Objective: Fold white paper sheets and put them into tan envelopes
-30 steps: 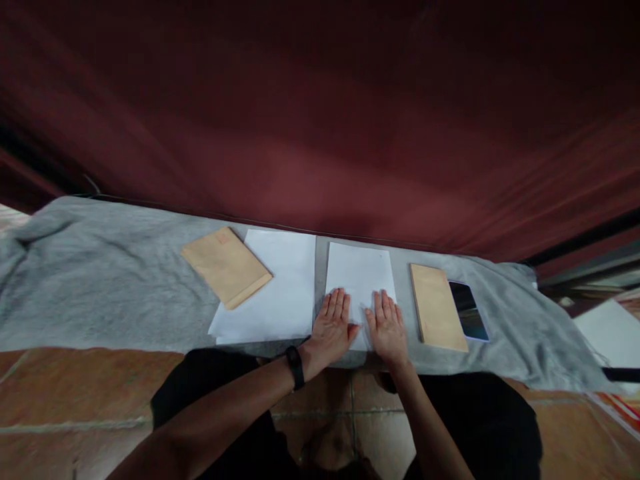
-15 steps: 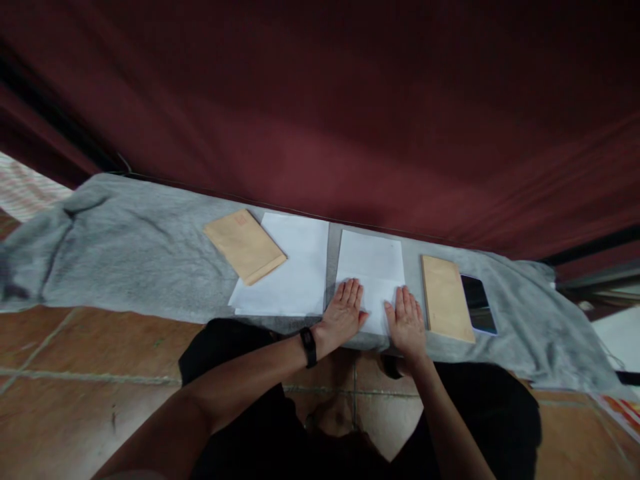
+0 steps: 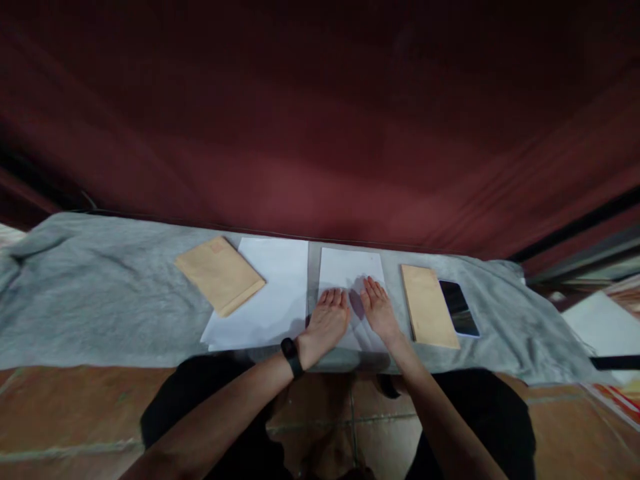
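A white sheet of paper lies in front of me with a crease across its middle. My left hand rests on its left side, palm down, fingers stretched out. Over the right half is my right hand, fingers straight and slightly tilted, with a shadow beside it; whether it touches the sheet I cannot tell. Neither hand grips anything. Left of the sheet is a stack of white paper, partly covered by brown envelopes. On the right lies another pile of brown envelopes.
A dark-screened phone lies beside the right envelopes. Everything sits on a narrow surface covered with grey cloth. A dark red fabric wall rises behind it. Below is a tiled floor.
My right hand has moved up and inward over the sheet, its fingers now leaning left. My left hand stays on the sheet's left side. The camera view has tilted and shifted.
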{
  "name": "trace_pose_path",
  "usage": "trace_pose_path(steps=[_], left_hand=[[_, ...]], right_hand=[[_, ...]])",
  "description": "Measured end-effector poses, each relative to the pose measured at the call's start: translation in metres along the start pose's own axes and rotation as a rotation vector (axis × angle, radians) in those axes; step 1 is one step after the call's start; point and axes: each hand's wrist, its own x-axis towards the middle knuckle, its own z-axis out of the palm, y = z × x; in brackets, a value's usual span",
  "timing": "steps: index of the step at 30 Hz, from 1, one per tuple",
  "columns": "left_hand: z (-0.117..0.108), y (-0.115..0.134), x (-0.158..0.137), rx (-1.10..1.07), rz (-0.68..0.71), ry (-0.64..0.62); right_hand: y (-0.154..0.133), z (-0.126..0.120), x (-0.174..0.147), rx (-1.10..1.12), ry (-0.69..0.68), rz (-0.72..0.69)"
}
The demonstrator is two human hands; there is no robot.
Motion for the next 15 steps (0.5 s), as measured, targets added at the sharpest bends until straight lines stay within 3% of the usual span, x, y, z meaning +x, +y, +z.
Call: trace_pose_path(steps=[3,7,15], left_hand=[[0.002,-0.017,0.026,0.003,-0.031,0.068],[0.017,-0.035,0.057,0.003,-0.042,0.060],[0.040,-0.044,0.105,0.014,-0.161,0.098]], right_hand=[[-0.003,0.007,0.021,-0.034,-0.004,-0.021],[-0.003,0.017,0.039,-0.104,0.009,-0.032],[0.016,0.029,0.072,-0.169,0.058,0.046]])
